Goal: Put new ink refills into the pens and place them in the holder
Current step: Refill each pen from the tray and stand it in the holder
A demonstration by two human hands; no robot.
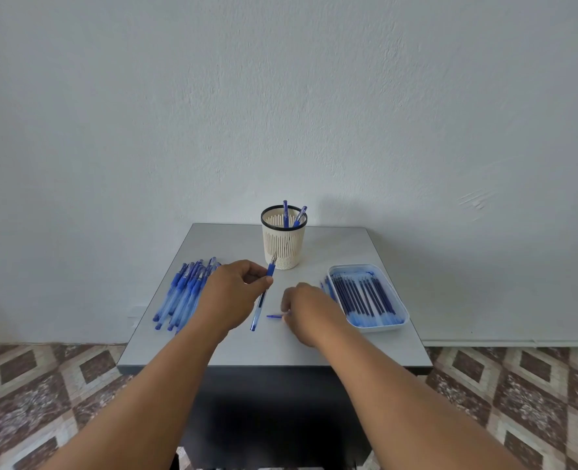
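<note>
No writing is showing clearly enough to read on anything lying on the grey counter [365, 340], where the tray [403, 312] of refills [365, 296] is sitting at my right, the pile of pens [182, 293] at my left and the slotted holder [283, 244] with two pens at the back. I am reaching both arms forward, my left hand [233, 296] pinching a capless pen [263, 295] near its grip, tip tilted up toward the holder. My right hand [309, 308] is curling down just beside it, fingers closing on a small blue cap [275, 316] lying on the counter.

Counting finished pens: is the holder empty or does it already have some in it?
Not empty. The holder stands upright with two blue pens sticking up past its dark rim.
</note>
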